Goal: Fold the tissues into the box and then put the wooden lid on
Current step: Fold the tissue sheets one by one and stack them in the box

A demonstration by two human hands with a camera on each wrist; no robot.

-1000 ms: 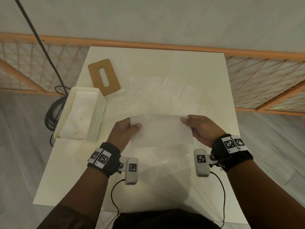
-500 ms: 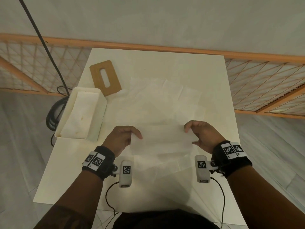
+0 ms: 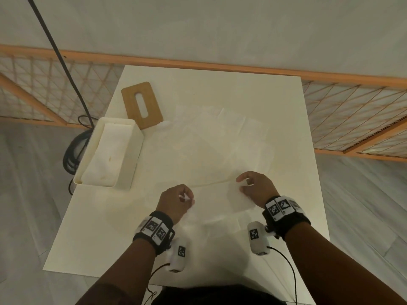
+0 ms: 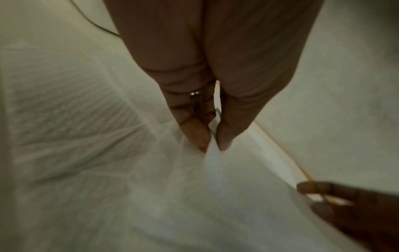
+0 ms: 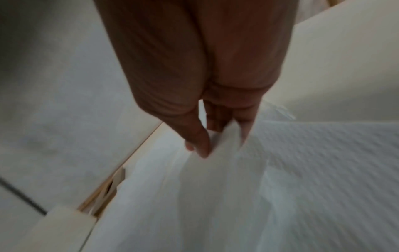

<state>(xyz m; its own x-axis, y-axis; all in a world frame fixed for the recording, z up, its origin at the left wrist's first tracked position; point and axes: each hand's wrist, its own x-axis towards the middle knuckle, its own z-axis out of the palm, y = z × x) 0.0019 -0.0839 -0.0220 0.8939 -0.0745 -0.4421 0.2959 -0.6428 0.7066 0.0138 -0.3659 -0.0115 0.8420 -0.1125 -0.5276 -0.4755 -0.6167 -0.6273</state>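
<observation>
A white tissue (image 3: 217,195) stretches between my hands low over the near middle of the table. My left hand (image 3: 186,197) pinches its left end between thumb and forefinger (image 4: 212,145). My right hand (image 3: 243,183) pinches the right end (image 5: 218,146). More white tissues (image 3: 220,139) lie spread flat beyond my hands. The open white box (image 3: 110,153) stands at the table's left edge with folded tissues inside. The wooden lid (image 3: 142,105) with a slot lies flat behind the box.
The cream table (image 3: 220,84) ends close behind at an orange railing with netting (image 3: 352,102). A black cable (image 3: 72,150) is coiled on the floor left of the box, and another hangs at the upper left.
Both hands have moved down and toward me with the tissue. It hung upright as a broad sheet; now it lies lower, nearly flat over the table.
</observation>
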